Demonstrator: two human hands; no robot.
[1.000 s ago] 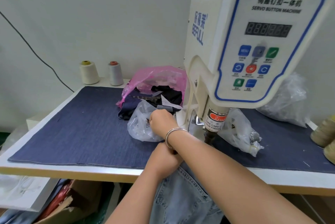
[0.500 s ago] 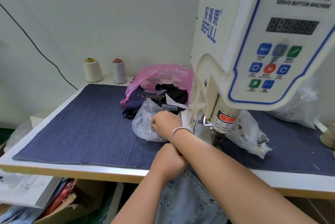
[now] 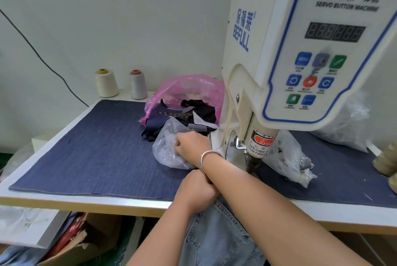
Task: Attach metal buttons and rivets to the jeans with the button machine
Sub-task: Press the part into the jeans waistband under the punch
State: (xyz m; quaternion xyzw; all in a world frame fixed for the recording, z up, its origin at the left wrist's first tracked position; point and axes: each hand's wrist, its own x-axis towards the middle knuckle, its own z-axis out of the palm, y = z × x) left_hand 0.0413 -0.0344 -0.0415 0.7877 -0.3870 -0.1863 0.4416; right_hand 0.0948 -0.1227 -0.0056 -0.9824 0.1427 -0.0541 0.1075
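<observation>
The right hand point(image 3: 190, 144) reaches across into a clear plastic bag point(image 3: 166, 149) on the tabletop point(image 3: 90, 149), fingers curled inside, probably pinching a button, though the plastic hides it. The left hand point(image 3: 196, 190) grips the jeans point(image 3: 214, 240) at the tabletop edge, just below the button machine point(image 3: 300, 50). With the forearms crossed, 1 risk is the denim slipping off the die; another is fingers straying under the punch point(image 3: 253, 161).

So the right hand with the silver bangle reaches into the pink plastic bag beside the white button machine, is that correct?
Not quite. In the head view the right hand with the silver bangle reaches into the clear plastic bag, not the pink plastic bag behind it. Both lie beside the white button machine.
</observation>
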